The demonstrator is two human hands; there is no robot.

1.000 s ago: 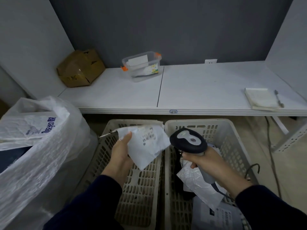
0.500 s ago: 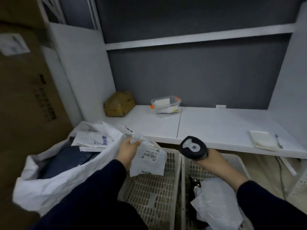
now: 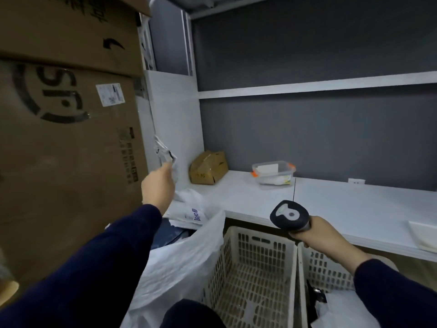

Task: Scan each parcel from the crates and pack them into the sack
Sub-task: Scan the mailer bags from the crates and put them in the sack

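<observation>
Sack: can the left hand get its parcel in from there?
Likely yes: the left hand, holding the parcel, is raised above the sack, whose mouth is open with nothing between.

I'm looking into a parcel-sorting back room, a courier depot by the look of it. Tall cardboard cartons point(image 3: 66, 150), one bearing a shipping label point(image 3: 110, 94), are stacked on the left. A woven sack point(image 3: 184, 261) holds bagged parcels point(image 3: 191, 215). Slotted plastic crates point(image 3: 257, 256) stand below a white table point(image 3: 331, 207). There's a barcode scanner point(image 3: 289, 216), and a bare shelf point(image 3: 307, 87) on a grey wall.
</observation>
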